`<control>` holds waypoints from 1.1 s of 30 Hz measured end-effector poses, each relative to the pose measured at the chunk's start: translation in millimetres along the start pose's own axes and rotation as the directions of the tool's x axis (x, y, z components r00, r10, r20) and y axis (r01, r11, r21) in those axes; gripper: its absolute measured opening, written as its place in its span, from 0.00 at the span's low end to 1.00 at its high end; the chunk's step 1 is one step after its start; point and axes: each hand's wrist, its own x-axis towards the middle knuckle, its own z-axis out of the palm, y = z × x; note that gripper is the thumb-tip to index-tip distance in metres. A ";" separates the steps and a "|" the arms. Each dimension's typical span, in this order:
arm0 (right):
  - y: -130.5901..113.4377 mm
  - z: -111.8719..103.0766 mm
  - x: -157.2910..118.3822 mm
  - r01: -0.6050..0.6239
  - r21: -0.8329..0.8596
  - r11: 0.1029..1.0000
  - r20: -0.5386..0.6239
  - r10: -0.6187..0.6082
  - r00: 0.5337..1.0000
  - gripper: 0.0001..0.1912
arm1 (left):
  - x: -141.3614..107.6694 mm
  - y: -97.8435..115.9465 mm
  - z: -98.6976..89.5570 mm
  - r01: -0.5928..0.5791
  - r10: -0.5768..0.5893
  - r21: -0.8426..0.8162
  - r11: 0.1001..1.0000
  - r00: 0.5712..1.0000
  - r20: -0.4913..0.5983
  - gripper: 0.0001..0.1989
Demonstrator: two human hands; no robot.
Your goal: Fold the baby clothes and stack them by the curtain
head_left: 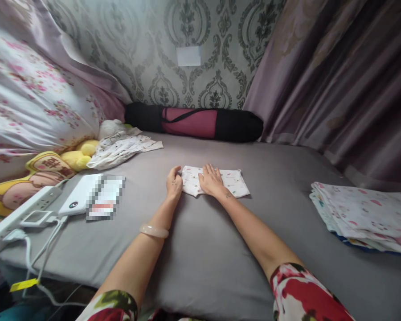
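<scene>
Your floral fabric sleeves (307, 292): red, cream, green.
Left hand (174, 183): at flat white printed cloth (235, 182), grip unclear.
Right hand (211, 180): you press it, spread, atop.

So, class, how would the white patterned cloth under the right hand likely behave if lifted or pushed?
The white patterned cloth is probably floppy: it looks like thin fabric with uneven edges. It seems light, being small and nearly flat. Pushed sideways, it would likely wrinkle rather than roll, since it lies flat on the grey sheet beneath the right hand.
</scene>
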 end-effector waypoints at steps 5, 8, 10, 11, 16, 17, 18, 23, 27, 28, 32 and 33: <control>-9.3 15.1 1.1 0.020 -0.013 1.000 -0.026 -0.021 0.999 0.31 | 2.4 -0.2 -0.9 0.015 -0.020 -0.077 0.997 0.998 -0.055 0.29; -8.7 19.0 -0.1 0.022 -0.027 0.999 -0.033 -0.023 0.999 0.31 | 5.0 -0.1 -0.5 0.056 -0.067 -0.125 0.991 0.995 -0.079 0.30; -8.4 17.2 0.4 0.017 -0.029 0.999 -0.003 -0.017 1.000 0.31 | 6.9 -0.7 0.0 0.081 -0.097 -0.165 0.983 0.991 -0.095 0.31; -9.0 15.5 1.2 0.011 -0.030 0.999 0.014 -0.010 1.000 0.31 | 7.9 -1.1 0.3 0.087 -0.107 -0.182 0.979 0.989 -0.101 0.30; -25.1 11.2 9.9 0.030 -0.022 0.999 0.035 -0.029 0.999 0.30 | 11.9 -5.7 0.3 0.066 -0.083 -0.159 0.985 0.992 -0.098 0.33; -30.7 12.4 11.8 0.046 -0.015 0.999 0.030 -0.046 0.998 0.30 | 12.4 -7.0 0.0 0.060 -0.075 -0.150 0.987 0.992 -0.097 0.33; -36.6 14.5 13.6 0.065 -0.007 0.998 0.021 -0.065 0.998 0.30 | 12.7 -8.2 -0.3 0.054 -0.068 -0.145 0.988 0.993 -0.096 0.33; -57.8 31.3 17.4 0.102 0.035 0.994 -0.011 -0.102 0.995 0.31 | 12.5 -10.6 -0.6 0.060 -0.079 -0.182 0.981 0.992 -0.096 0.29; -60.4 35.8 15.9 0.103 0.055 0.993 -0.023 -0.102 0.995 0.31 | 11.0 -4.8 1.3 0.098 -0.159 -0.354 0.930 0.976 -0.149 0.20; -59.8 34.2 15.3 0.108 0.066 0.992 -0.023 -0.107 0.994 0.31 | 10.4 -2.8 1.4 0.104 -0.172 -0.375 0.921 0.973 -0.152 0.19; -50.4 19.4 10.4 0.121 0.100 0.988 -0.040 -0.117 0.992 0.30 | 5.1 6.8 -0.8 0.091 -0.134 -0.277 0.957 0.981 -0.138 0.16; -45.1 14.6 8.2 0.118 0.090 0.989 -0.054 -0.114 0.992 0.30 | 2.6 9.9 -1.4 0.061 -0.089 -0.203 0.977 0.987 -0.132 0.17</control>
